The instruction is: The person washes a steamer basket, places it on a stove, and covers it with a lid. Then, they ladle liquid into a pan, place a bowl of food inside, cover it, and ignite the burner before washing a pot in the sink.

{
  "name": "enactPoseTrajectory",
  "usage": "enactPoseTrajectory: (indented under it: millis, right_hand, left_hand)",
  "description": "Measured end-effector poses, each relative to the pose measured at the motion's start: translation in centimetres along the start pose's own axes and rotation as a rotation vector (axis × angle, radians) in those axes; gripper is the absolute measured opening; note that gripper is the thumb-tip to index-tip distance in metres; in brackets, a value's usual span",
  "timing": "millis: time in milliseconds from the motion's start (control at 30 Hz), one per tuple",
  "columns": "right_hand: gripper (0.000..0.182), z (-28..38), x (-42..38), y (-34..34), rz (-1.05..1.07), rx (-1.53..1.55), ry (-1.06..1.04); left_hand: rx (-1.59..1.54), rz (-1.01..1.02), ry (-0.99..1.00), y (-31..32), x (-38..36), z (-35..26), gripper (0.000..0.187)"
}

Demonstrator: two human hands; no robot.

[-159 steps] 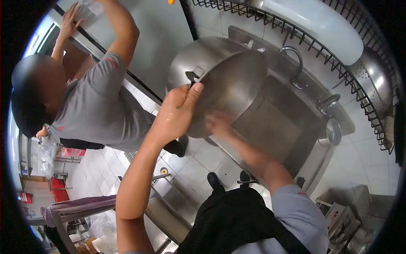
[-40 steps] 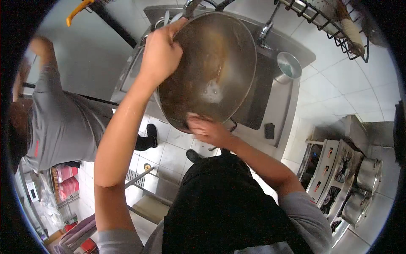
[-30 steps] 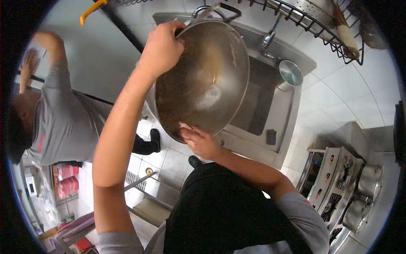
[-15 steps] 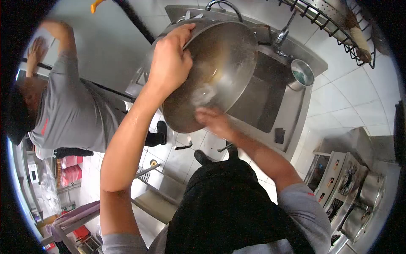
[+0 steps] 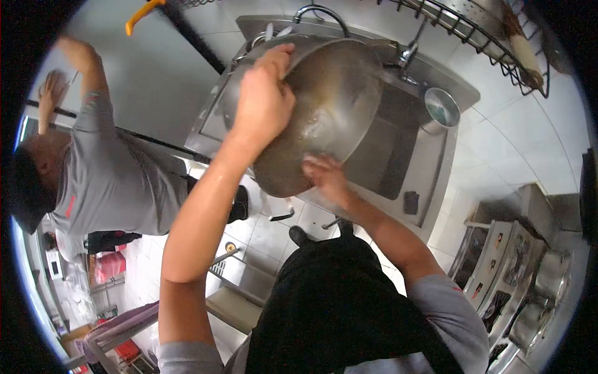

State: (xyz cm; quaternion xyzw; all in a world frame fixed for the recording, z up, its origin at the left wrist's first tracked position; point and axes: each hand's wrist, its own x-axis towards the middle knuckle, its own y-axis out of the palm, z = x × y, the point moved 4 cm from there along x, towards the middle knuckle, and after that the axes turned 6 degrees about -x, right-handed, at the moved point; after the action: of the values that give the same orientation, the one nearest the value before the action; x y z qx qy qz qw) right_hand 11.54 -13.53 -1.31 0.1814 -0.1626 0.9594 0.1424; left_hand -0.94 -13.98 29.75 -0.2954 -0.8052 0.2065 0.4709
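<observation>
A large metal wok (image 5: pixel 336 93) is tilted over the near left part of the sink, its wet inner face showing a brownish patch and shine. My left hand (image 5: pixel 265 103) grips its left rim, fingers wrapped over the edge. Lower down, my right hand (image 5: pixel 327 177) is at the near rim, its bent, slightly blurred fingers reaching onto the inner face. Behind the wok, another rounded metal surface (image 5: pixel 240 93) is partly hidden. The sink basin (image 5: pixel 392 134) lies to the right.
Two taps (image 5: pixel 408 59) stand along the sink's back. A metal cup (image 5: pixel 441 111) and a dark pad (image 5: pixel 411 202) sit on the rim. A wire rack (image 5: pixel 461 34) hangs above. On the left, another person (image 5: pixel 118 168) reaches toward a grey surface. A stove with pots (image 5: pixel 526 330) stands right.
The wok and both my hands have shifted slightly right, and the wok's tilt has changed a little. A pale shiny patch inside it looks different. The other person has moved slightly.
</observation>
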Motion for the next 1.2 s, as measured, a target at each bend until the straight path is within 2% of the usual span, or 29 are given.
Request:
enactPoseTrajectory:
  millis: [133,200,267,333,367,433,500,533,600,633,667,700,733,767,800,867,933,1000,1067,1100,1133,1200]
  right_hand:
    - [0.035,0.5,1.0,3.4,0.05,0.038,0.547]
    - [0.046,8.2,4.0,2.0,-0.015,0.525,0.71]
    - [0.046,3.6,1.8,4.1,0.071,0.951,0.437]
    - [0.051,7.1,2.5,3.0,0.142,1.183,0.212]
    - [0.053,10.0,3.0,1.8,0.103,0.999,0.178]
    - [0.055,11.1,3.3,0.6,0.06,0.812,0.141]
    - [0.05,10.2,3.3,0.4,0.102,0.552,0.245]
    - [0.05,10.6,3.5,0.3,0.093,0.551,0.244]
    - [0.048,11.2,4.7,-0.3,0.075,0.068,0.33]
    - [0.039,12.5,5.6,-0.8,0.003,-0.017,0.267]
    - [0.035,13.2,6.4,-0.9,-0.113,0.153,0.219]
    - [0.032,13.6,7.0,-1.3,-0.242,0.321,0.175]
    - [0.023,13.3,7.3,-1.9,-0.211,0.339,0.27]
    - [0.018,11.0,7.7,-1.8,-0.229,0.464,0.214]
    - [0.017,11.4,8.4,-2.5,-0.364,0.12,0.118]
    - [0.027,13.5,10.3,-3.9,-0.231,0.188,0.434]
    - [0.034,14.4,11.2,-3.1,-0.352,0.678,0.212]
    - [0.04,14.1,11.2,-2.7,-0.355,0.793,0.185]
    - [0.046,15.4,10.1,-2.5,-0.338,0.75,0.275]
    - [0.05,15.3,9.9,-1.9,-0.333,0.819,0.246]
    - [0.053,15.2,9.8,-1.4,-0.332,0.886,0.213]
    - [0.056,13.8,8.9,-0.8,-0.331,0.843,0.195]
  left_hand:
    - [-0.002,-0.062,-0.033,1.7,-0.1,-0.4,0.047]
    - [0.052,-0.097,0.062,2.5,0.4,-0.4,0.044]
    - [0.022,-0.042,0.005,3.3,1.6,-0.6,0.027]
    - [0.203,0.161,-0.149,5.0,3.2,-0.7,0.024]
    - [0.241,0.187,-0.155,5.6,3.9,-1.1,0.025]
    - [0.271,0.214,-0.162,6.9,4.3,-1.7,0.026]
    - [0.155,0.156,-0.122,7.4,4.3,-2.2,0.023]
    - [0.151,0.16,-0.115,7.4,4.1,-2.4,0.023]
    - [0.049,0.013,-0.164,6.2,3.4,-2.2,0.029]
    - [0.062,-0.028,-0.105,4.9,2.2,-2.3,0.037]
    - [0.07,-0.062,-0.048,3.0,0.0,-2.5,0.045]
    - [-0.013,-0.01,-0.193,0.0,-2.6,-3.5,0.049]
    - [-0.029,-0.05,-0.241,-2.0,-6.1,-3.4,0.047]
    - [-0.075,0.0,-0.255,-4.0,-9.3,-3.7,0.043]
    - [-0.151,0.026,-0.4,-4.4,-13.4,-3.0,0.036]
    - [-0.336,0.011,-0.56,-3.9,-18.7,-3.0,0.03]
    - [-0.309,0.042,-0.532,-2.7,-19.8,-2.5,0.027]
    - [-0.283,-0.05,-0.524,-1.1,-19.8,-2.1,0.021]
    - [-0.391,0.019,-0.743,-0.5,-18.6,-2.5,0.022]
    - [-0.321,-0.103,-0.595,-0.1,-18.1,-2.7,0.032]
    - [-0.324,-0.097,-0.602,0.0,-18.8,-2.5,0.032]
    - [-0.626,-0.175,-0.903,0.1,-20.7,-1.4,0.041]
